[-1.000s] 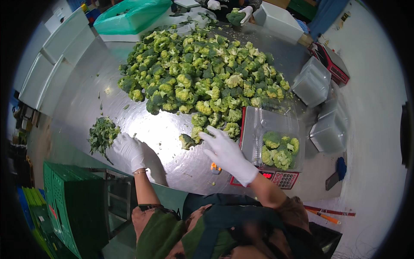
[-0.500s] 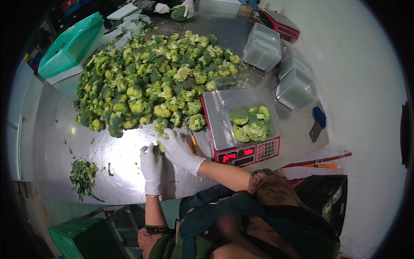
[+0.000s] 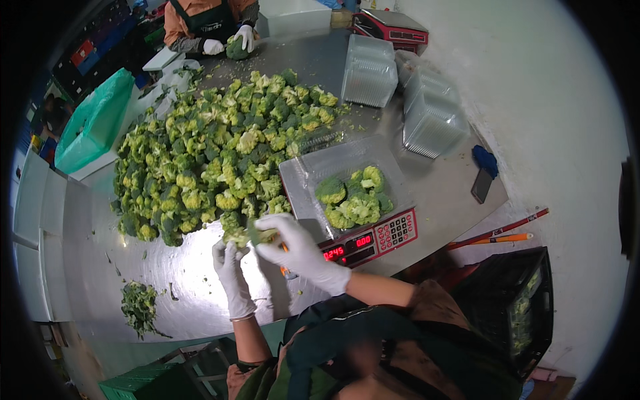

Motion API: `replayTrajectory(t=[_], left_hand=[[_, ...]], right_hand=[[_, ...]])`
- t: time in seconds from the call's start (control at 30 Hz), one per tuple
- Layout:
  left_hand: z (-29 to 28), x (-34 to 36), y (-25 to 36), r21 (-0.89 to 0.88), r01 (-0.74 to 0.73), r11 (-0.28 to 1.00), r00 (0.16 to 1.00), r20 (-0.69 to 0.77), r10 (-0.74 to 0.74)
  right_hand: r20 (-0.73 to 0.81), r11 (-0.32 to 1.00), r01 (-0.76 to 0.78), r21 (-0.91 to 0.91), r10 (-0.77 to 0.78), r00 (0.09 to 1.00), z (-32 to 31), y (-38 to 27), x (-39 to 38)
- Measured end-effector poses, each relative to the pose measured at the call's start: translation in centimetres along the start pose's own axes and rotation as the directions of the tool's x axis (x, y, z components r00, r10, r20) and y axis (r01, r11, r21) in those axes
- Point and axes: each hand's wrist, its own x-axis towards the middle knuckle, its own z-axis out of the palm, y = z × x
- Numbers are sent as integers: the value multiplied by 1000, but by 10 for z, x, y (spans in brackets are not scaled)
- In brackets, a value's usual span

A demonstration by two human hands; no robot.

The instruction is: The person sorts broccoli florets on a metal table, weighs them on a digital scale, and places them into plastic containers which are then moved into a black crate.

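My left hand [image 3: 233, 281], in a white glove, is closed with its fingertips on a pale green broccoli floret [image 3: 237, 237] at the pile's near edge. My gloved right hand [image 3: 298, 252] is closed at the floret's right side, its fingers hiding part of the piece. The large pile of broccoli florets [image 3: 193, 160] lies just beyond both hands. To the right, a red digital scale [image 3: 393, 231] bears a clear plastic tray [image 3: 303, 190] with several broccoli florets [image 3: 360, 200] inside. Beneath my right hand lies an orange-handled tool [image 3: 288, 273], mostly hidden.
Leaf trimmings [image 3: 139, 310] lie at the left. Clear tray stacks [image 3: 370, 70] stand at the back right, near another scale [image 3: 390, 28]. A green-lined box [image 3: 97, 120] sits far left. Across the table, a co-worker's gloved hands hold broccoli [image 3: 237, 48]. A black crate [image 3: 533, 313] stands beside me.
My view has tilted, showing more of the co-worker. Both my hands remain together at the pile's edge; the floret between them shows more plainly now. The tray stays on the scale.
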Motion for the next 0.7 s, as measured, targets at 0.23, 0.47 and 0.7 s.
replayTrajectory(t=[0.23, 0.47, 0.7], left_hand=[[182, -19, 15, 182, -450, 874, 854, 373, 362], [249, -14, -9, 680, -732, 43, 648, 676, 350], [221, -13, -22, 725, -671, 158, 721, 586, 370]], right_hand=[[-419, 981, 13, 194, 70, 905, -173, -62, -4], [-548, 955, -40, 293, 202, 812, -224, -44, -12], [-362, 973, -101, 208, 173, 916, -222, -5, 1]])
